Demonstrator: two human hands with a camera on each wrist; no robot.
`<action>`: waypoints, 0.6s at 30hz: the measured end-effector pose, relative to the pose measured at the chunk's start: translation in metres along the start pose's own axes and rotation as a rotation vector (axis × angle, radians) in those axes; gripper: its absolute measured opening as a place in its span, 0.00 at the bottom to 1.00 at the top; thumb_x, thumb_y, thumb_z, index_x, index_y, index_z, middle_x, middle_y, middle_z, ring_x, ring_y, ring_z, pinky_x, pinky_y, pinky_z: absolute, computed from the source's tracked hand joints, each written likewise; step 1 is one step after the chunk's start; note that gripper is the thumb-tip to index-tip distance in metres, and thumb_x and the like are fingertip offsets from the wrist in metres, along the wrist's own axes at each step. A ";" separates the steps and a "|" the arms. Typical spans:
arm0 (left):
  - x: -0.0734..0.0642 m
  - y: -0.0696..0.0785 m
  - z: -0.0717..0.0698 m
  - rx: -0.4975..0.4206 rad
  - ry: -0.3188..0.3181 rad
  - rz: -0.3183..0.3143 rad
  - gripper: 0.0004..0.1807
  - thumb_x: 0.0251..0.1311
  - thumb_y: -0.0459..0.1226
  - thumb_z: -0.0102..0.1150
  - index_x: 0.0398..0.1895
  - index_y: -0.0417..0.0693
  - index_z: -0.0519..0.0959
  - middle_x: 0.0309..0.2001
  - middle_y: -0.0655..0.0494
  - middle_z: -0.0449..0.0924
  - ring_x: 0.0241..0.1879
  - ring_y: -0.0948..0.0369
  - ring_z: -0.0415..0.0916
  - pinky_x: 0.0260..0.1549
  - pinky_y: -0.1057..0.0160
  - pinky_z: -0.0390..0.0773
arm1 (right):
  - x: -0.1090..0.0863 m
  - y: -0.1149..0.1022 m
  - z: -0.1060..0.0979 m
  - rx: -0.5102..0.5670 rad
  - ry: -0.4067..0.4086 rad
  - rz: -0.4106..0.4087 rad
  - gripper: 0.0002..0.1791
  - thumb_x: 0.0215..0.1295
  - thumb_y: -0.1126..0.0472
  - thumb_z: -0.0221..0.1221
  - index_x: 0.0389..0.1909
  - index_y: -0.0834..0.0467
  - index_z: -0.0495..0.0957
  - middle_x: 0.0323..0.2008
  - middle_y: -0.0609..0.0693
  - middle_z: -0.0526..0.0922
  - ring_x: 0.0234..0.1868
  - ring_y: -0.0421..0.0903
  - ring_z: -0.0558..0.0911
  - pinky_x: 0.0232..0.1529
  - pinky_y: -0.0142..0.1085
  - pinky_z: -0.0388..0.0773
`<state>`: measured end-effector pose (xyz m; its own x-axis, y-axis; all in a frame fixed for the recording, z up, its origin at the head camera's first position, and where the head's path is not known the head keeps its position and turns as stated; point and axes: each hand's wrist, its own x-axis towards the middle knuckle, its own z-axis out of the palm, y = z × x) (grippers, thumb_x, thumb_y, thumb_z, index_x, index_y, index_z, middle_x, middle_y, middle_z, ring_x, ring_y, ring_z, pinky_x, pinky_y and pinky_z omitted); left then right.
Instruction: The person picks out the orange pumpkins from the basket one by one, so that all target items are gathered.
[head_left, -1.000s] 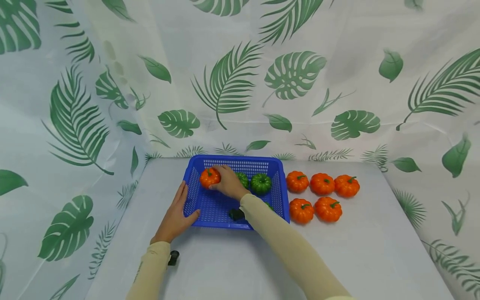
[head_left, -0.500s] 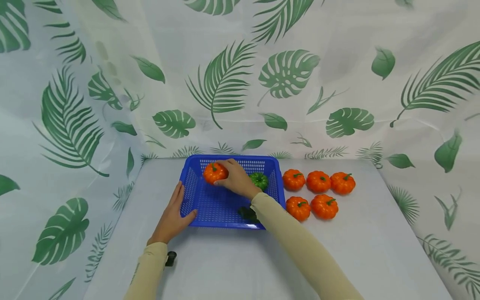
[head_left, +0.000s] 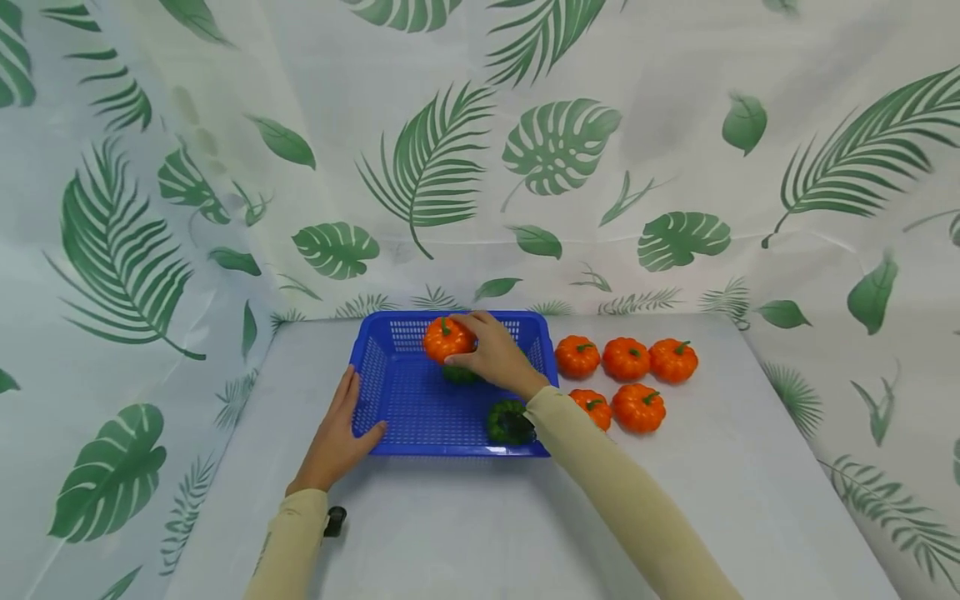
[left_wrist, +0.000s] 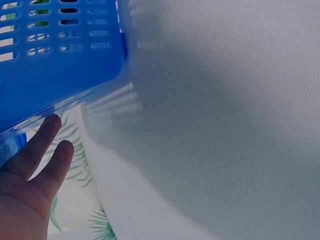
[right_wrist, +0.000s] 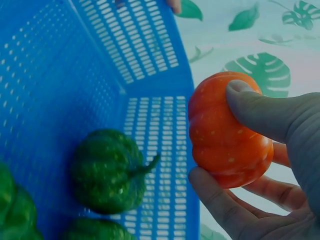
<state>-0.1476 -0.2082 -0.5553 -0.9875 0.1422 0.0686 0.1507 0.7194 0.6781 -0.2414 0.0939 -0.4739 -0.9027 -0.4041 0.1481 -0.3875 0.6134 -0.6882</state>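
My right hand (head_left: 497,357) grips a small orange pumpkin (head_left: 447,340) with a green stem, lifted over the back part of a blue plastic basket (head_left: 450,451). In the right wrist view the thumb lies on one side of the orange pumpkin (right_wrist: 225,137) and the fingers on the other. My left hand (head_left: 335,439) rests at the basket's front left corner, its fingers straight along the outer left side. Its fingertips touch the rim in the left wrist view. Green pumpkins (right_wrist: 107,172) lie in the basket, partly hidden by the right hand and sleeve in the head view.
Right of the basket, several orange pumpkins (head_left: 626,359) stand in two rows on the white table (head_left: 720,475). A leaf-patterned sheet (head_left: 420,267) hangs behind the table and on both sides. A small black object (head_left: 335,522) sits at the left wrist.
My right hand has raised the orange pumpkin from the basket's left part and carried it rightward and back. The left hand stays at the basket's corner. The head view has shifted slightly.
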 end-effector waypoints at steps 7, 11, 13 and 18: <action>-0.001 0.002 -0.001 0.022 0.007 -0.020 0.56 0.69 0.47 0.67 0.88 0.41 0.42 0.88 0.48 0.34 0.84 0.39 0.42 0.76 0.34 0.53 | -0.016 0.008 -0.018 0.005 0.043 -0.019 0.39 0.68 0.53 0.75 0.76 0.58 0.74 0.67 0.61 0.75 0.62 0.60 0.79 0.64 0.53 0.80; -0.001 0.004 -0.001 0.024 -0.002 -0.020 0.56 0.69 0.47 0.66 0.88 0.41 0.41 0.88 0.48 0.34 0.84 0.39 0.41 0.76 0.34 0.52 | -0.027 0.015 -0.026 0.003 0.072 -0.020 0.39 0.67 0.53 0.75 0.76 0.59 0.74 0.65 0.61 0.76 0.61 0.58 0.80 0.63 0.53 0.81; -0.002 0.005 -0.002 0.019 -0.007 -0.019 0.56 0.69 0.47 0.67 0.88 0.41 0.41 0.88 0.48 0.33 0.84 0.40 0.41 0.77 0.34 0.52 | -0.032 0.018 -0.031 0.003 0.083 -0.016 0.39 0.67 0.53 0.75 0.76 0.58 0.74 0.65 0.61 0.77 0.61 0.58 0.80 0.63 0.54 0.81; -0.002 0.006 -0.002 0.016 -0.016 -0.020 0.56 0.70 0.46 0.66 0.88 0.41 0.40 0.88 0.49 0.32 0.84 0.40 0.39 0.77 0.35 0.50 | -0.045 0.024 -0.042 0.000 0.108 0.015 0.39 0.67 0.52 0.76 0.76 0.57 0.74 0.67 0.61 0.76 0.62 0.60 0.79 0.64 0.56 0.80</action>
<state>-0.1447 -0.2055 -0.5496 -0.9895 0.1382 0.0433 0.1316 0.7333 0.6671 -0.2180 0.1554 -0.4676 -0.9234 -0.3193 0.2129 -0.3734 0.6191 -0.6908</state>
